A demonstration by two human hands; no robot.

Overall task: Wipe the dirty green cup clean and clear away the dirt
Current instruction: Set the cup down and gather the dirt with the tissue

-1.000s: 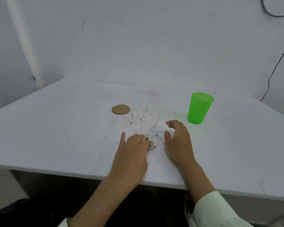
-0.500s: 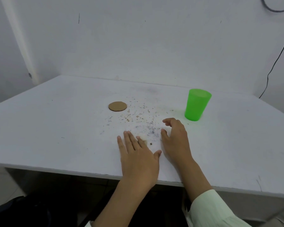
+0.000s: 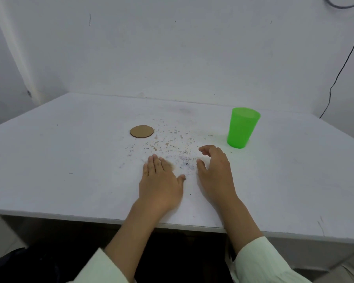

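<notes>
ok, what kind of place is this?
Probably a bare recording corner, not a kitchen: plain white table against blank walls, a cable hanging down, a cup and cardboard disc set out.

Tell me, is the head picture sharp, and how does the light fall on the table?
Head view: light is soft and even, no glare on the table; weak shadows lie under the left hand and right hand; the left fingers look slightly blurred; the green cup throws a green tint beside its base.
</notes>
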